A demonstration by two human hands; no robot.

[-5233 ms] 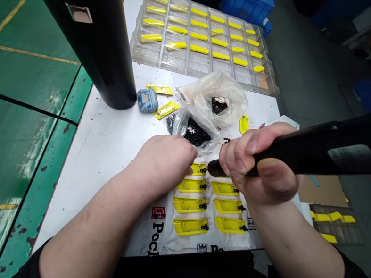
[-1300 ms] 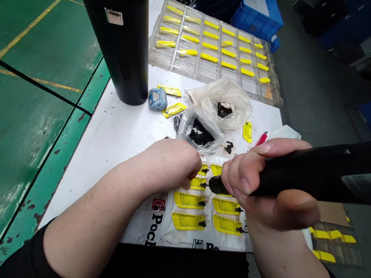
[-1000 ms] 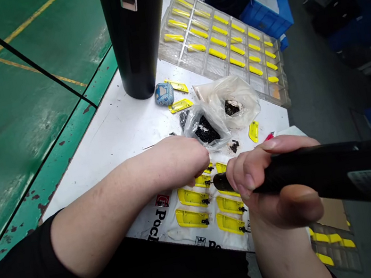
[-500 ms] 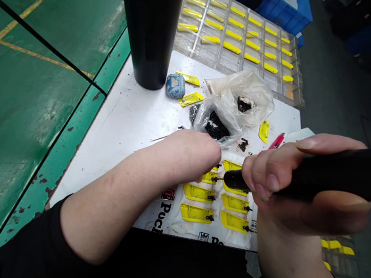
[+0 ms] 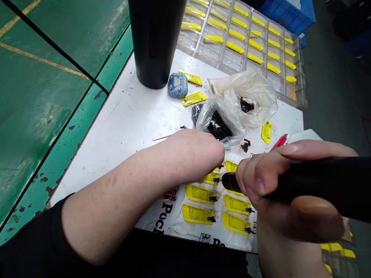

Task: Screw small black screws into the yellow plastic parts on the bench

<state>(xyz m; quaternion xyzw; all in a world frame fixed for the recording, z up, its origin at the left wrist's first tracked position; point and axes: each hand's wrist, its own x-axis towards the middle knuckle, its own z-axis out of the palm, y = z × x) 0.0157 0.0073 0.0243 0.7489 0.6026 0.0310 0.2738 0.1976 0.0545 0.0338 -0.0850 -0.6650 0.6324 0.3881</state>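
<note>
Yellow plastic part [image 5: 236,223] near sheet edge [image 5: 233,245]

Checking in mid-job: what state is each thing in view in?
Left hand: over the yellow parts, fingers hidden.
Right hand: shut around the black driver.
Black driver: held, front end over the yellow parts.
Clear bag: open, holding black pieces.
Plastic tray: loaded with yellow parts.
Black flask: upright.
</note>
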